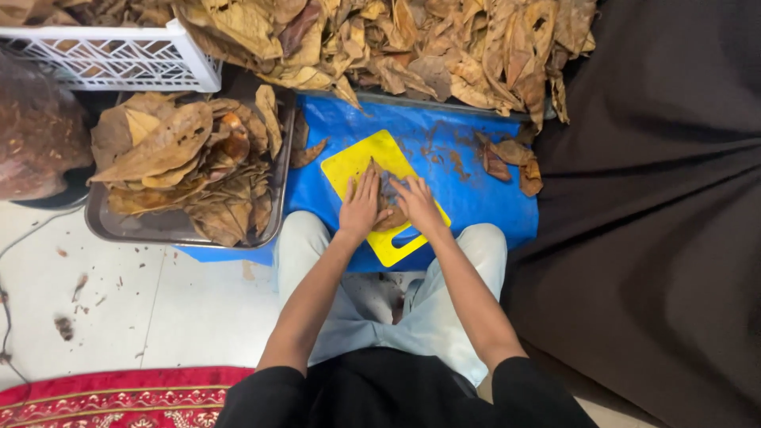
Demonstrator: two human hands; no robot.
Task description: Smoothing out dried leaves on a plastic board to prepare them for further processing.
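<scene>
1. At the far left a white lattice crate (119, 55) sits cut off by the frame's top edge; only a few dry brown leaves show in it.
2. Just near of the crate, a metal tray (178, 230) is heaped with large dried leaves (182, 158) (tan to rust, curled at the edges). A dark round container (40, 143) at the left edge holds reddish-brown crumbled matter, hard to make out.
3. A blue sheet (476, 198) covers the low surface in the middle, with a yellow cutting board (357, 162) lying on it at an angle, its handle slot toward the person.
4. The left hand (361, 208) lies flat, fingers together and extended, pressing on a brown leaf (390, 210) on the board.
5. The right hand (416, 204) lies flat beside it, fingers slightly spread, on the same leaf; neither hand grips it. Most of the leaf is hidden under the palms.
6. Both forearms reach forward over the knees.
7. A big leaf pile (412, 47) runs along the far edge, and a dark cloth (658, 222) fills the right side.
</scene>
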